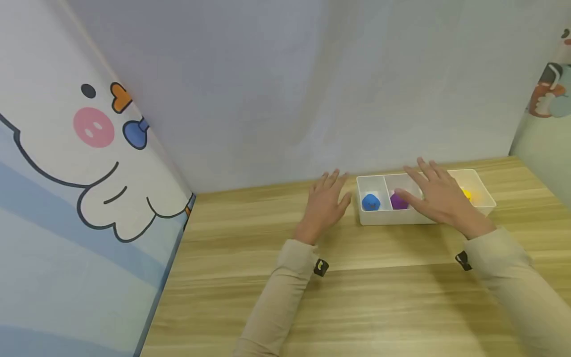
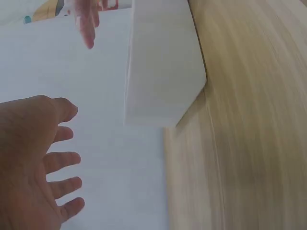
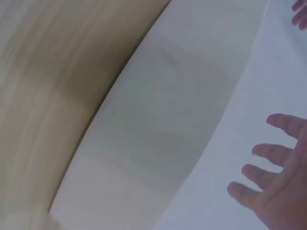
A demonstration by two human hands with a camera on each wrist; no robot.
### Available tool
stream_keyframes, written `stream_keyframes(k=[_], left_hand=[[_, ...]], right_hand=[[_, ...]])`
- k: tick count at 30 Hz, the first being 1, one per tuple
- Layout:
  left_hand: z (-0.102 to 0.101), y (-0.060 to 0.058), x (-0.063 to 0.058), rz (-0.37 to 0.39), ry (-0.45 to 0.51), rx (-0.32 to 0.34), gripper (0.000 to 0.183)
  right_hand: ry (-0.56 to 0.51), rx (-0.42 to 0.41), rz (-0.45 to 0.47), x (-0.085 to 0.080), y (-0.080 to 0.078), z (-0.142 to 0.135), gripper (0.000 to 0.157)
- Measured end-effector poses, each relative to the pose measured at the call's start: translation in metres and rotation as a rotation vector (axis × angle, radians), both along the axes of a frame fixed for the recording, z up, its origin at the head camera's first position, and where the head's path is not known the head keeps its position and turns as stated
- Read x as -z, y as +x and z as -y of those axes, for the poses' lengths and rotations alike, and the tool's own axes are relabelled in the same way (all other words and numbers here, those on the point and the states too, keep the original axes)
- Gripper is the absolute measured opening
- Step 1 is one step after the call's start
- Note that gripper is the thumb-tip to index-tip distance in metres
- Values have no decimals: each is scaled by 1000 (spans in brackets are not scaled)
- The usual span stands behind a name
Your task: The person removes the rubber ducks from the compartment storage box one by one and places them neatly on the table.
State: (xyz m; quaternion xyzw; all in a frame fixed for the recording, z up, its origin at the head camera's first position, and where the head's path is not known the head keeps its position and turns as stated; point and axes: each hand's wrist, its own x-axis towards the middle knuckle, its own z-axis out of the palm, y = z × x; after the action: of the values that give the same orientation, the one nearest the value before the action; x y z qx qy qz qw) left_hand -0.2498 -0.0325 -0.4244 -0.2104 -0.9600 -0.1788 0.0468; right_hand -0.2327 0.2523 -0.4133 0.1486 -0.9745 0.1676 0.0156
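Note:
A white divided box sits on the table against the back wall. Its leftmost compartment holds a blue toy with a small face, and the one beside it a purple toy. Part of a yellow toy shows at the right, mostly hidden by my right hand. That hand hovers over the box with fingers spread, holding nothing. Just left of the box is my left hand, fingers extended and nothing in it. In the left wrist view, a gap separates it from the box's end wall.
The wooden table spreads in front of the box. A plain wall stands behind it, and a panel with a cartoon animal rises along the left edge. Another printed panel borders the right side.

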Motion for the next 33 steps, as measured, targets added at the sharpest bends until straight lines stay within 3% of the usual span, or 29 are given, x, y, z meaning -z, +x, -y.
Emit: stream_keyframes(k=[6, 16, 20, 23, 27, 30, 33], left_hand=[[-20, -4, 2, -55, 11, 80, 41], [-56, -19, -3, -32, -151, 189, 32], [-65, -23, -4, -31, -200, 190, 31], [-70, -24, -3, -39, -239, 181, 30], [-76, -25, 2, -74, -346, 155, 22], [-79, -25, 8, -97, -423, 118, 18], [-83, -27, 13, -94, -440, 77, 18]], right_hand=[[-65, 32, 57, 3, 3, -44, 85], [-123, 139, 99, 21, 8, -112, 113], [-186, 126, 103, 34, 3, -123, 104], [-246, 106, 177, 42, 0, -127, 107], [-298, 105, 320, 49, -1, -129, 122], [-310, 107, 345, 51, 0, -128, 123], [-318, 114, 345, 52, 1, -128, 123]])
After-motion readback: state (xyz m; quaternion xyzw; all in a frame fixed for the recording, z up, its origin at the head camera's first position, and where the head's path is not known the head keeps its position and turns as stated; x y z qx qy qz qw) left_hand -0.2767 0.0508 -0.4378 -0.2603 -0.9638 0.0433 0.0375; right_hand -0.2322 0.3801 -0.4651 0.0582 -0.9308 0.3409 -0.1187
